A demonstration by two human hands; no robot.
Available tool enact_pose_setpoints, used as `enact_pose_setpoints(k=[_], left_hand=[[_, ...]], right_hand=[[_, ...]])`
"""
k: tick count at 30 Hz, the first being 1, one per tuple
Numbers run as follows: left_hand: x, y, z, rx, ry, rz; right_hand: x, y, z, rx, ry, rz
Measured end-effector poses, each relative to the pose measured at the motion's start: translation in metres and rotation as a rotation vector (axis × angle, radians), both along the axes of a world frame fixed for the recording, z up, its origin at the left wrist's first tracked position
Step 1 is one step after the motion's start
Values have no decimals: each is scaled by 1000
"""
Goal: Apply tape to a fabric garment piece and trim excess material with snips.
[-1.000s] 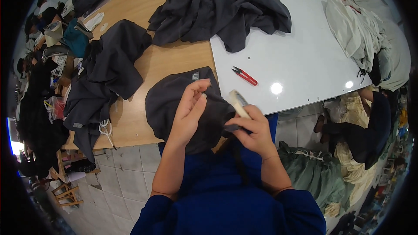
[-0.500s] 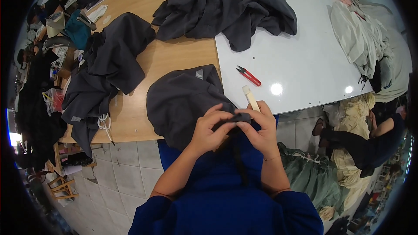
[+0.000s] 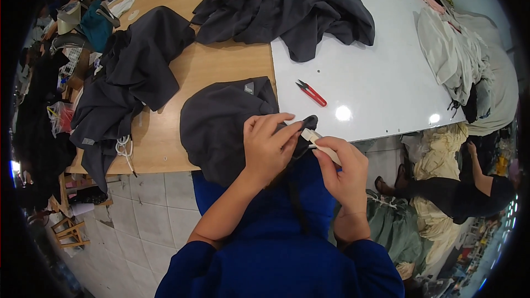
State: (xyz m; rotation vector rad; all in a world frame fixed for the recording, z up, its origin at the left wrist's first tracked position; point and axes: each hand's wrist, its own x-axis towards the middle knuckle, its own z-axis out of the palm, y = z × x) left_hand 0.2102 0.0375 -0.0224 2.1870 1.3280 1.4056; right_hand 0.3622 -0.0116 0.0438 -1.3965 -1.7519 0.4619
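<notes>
My left hand is closed on the edge of a dark grey garment, which lies bunched at the table's near edge and hangs a little over it. A small folded end of its cloth stands up just past my fingertips. In a pinch between thumb and fingers, my right hand holds a flat cream-coloured stick-shaped tool, whose exact kind I cannot make out. Its far end points at the folded cloth, touching it or very close. Beyond my hands lie thread snips with red handles.
More dark grey garments lie on the table at the back and at the left, one with a white cord. Pale cloth is heaped at the right. A person sits beyond cream and green fabric piles on the right.
My right hand has turned the cream tool from pointing away to pointing at the cloth, and no longer pinches the fabric. My left hand keeps hold of the garment, fingers now higher.
</notes>
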Motion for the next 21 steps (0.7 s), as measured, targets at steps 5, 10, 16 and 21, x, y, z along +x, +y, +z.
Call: enact_pose_setpoints(k=[5, 10, 16, 21], left_hand=[[9, -6, -4, 105, 110, -10], [13, -10, -6, 133, 134, 3], [16, -12, -19, 160, 30, -52], [11, -13, -17, 186, 42, -128]], right_hand=[[1, 0, -3, -44, -90, -91], [0, 1, -9, -86, -57, -164], [4, 2, -14, -175, 93, -200], [3, 3, -12, -211, 155, -182]])
